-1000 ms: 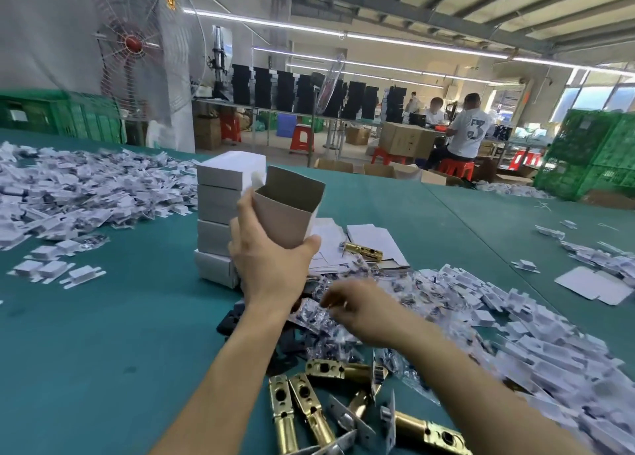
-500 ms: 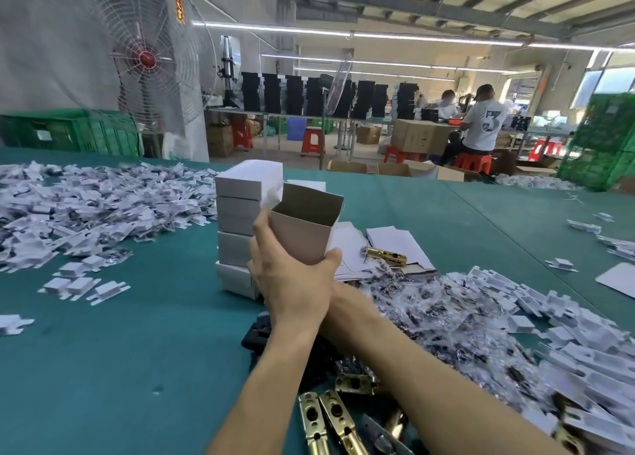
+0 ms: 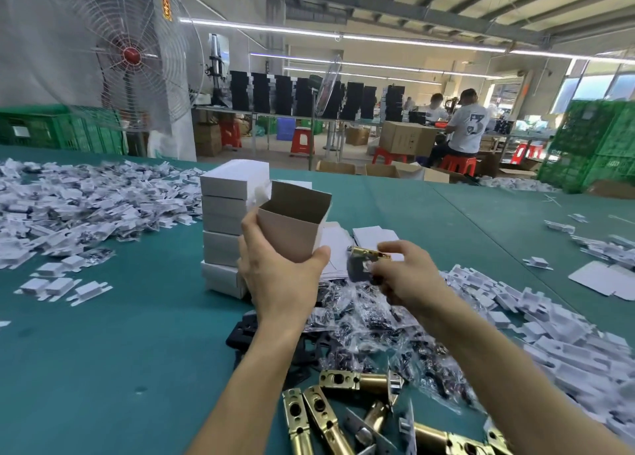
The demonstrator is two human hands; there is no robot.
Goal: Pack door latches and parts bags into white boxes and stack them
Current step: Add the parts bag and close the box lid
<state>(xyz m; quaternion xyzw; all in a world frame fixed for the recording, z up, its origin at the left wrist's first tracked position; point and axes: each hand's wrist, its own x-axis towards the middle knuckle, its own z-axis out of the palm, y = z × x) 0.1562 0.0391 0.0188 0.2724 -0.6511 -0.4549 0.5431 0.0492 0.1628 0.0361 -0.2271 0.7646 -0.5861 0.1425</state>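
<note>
My left hand (image 3: pixel 278 276) grips an open white box (image 3: pixel 293 226) upright, its open top facing me, above the green table (image 3: pixel 103 351). Just right of it my right hand (image 3: pixel 409 276) pinches a clear parts bag (image 3: pixel 359 269) with dark pieces inside, raised above the pile of parts bags (image 3: pixel 385 334). A stack of closed white boxes (image 3: pixel 225 228) stands directly behind the held box. Brass door latches (image 3: pixel 330 417) lie at the near edge between my arms. One more brass latch (image 3: pixel 369 252) rests on flat white cartons behind my right hand.
Folded white card inserts lie heaped at the left (image 3: pixel 68 207) and along the right (image 3: pixel 549 334). Black metal plates (image 3: pixel 245 331) sit under my left wrist. Flat box blanks (image 3: pixel 601 279) lie far right. A large fan (image 3: pixel 127 52) and green crates stand beyond the table.
My right hand came out from behind my left forearm and rose to the right of the box, now holding a parts bag. The left hand kept the open box in place.
</note>
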